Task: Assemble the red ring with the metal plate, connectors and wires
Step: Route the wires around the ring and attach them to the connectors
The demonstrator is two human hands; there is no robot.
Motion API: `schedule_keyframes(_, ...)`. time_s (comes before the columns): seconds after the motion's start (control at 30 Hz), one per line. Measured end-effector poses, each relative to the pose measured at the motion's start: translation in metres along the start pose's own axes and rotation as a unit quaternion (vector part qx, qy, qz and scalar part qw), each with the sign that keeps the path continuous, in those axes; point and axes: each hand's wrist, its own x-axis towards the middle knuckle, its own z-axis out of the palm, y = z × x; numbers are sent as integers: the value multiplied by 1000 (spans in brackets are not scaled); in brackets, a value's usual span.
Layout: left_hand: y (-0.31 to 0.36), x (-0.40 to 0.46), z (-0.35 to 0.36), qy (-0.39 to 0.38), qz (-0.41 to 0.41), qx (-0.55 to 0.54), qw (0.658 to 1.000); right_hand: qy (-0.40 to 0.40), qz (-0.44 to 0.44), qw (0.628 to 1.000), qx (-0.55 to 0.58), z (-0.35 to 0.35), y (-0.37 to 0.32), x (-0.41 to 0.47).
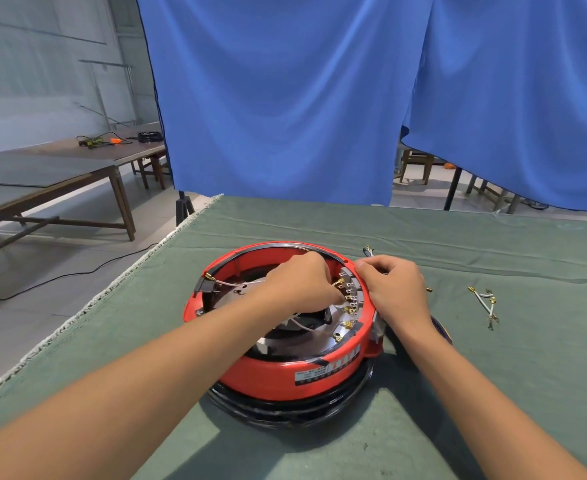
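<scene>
The red ring [274,374] sits on a black base on the green cloth, with the metal plate [236,296] inside it. A row of brass connectors [349,308] lines its right inner wall. My left hand [300,280] reaches into the ring with curled fingers and pinches a connector at that row. My right hand [394,287] grips the ring's right rim from outside, thumb and fingers curled over the edge. A white wire [236,282] runs from a black block on the left rim toward my left hand.
Loose white wires with brass ends [486,301] lie on the green cloth [493,375] to the right. Another wire bundle [368,251] lies behind the ring. A blue curtain [319,98] hangs behind the table; wooden tables [60,174] stand to the left.
</scene>
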Motion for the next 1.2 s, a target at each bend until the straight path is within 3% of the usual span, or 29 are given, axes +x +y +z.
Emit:
schedule_keyframes(0.17,10,2,14,71,-11,78,994,5,-6,1000,-4,1,2,2)
schedule_keyframes(0.47,4,-5,11,54,-53,85,994,6,-4,1000,-8,0,2,1)
schedule_keyframes(0.9,5,-12,14,80,-43,-30,995,5,-4,1000,-5,-1,2,-1)
schedule_keyframes(1.2,8,-7,13,99,-28,-25,994,5,-2,1000,-4,-1,2,-1)
